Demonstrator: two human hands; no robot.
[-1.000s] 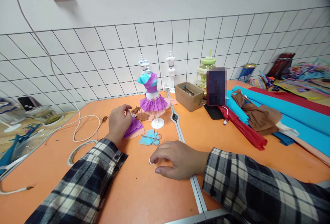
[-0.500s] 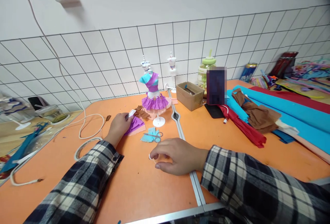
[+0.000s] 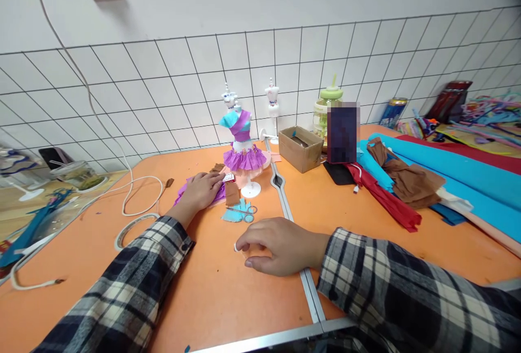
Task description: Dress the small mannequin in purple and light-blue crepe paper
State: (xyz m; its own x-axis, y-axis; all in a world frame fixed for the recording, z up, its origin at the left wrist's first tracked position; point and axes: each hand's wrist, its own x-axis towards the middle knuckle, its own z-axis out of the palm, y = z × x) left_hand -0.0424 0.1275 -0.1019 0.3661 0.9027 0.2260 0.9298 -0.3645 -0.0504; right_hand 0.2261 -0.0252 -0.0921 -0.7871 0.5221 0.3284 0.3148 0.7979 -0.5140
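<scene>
We count two hands over one orange counter point(image 3: 228, 301). Our left hand point(image 3: 201, 190) lies palm down on purple paper point(image 3: 220, 196), its fingertips at one small white-and-red packet point(image 3: 229, 177); we cannot tell whether it grips it. Our right hand point(image 3: 271, 247) is loosely curled, thumb apart from the fingers, one tiny white bit point(image 3: 235, 247) at a fingertip. Between and beyond our hands stands one dressed dress form point(image 3: 244, 159), with two white dress forms point(image 3: 272, 106) behind it. Before it, one pair of scissors point(image 3: 239, 211) lies on light-blue paper point(image 3: 230, 216), just beside one brown piece point(image 3: 232, 194). To its right sits one cardboard box point(image 3: 306, 158).
</scene>
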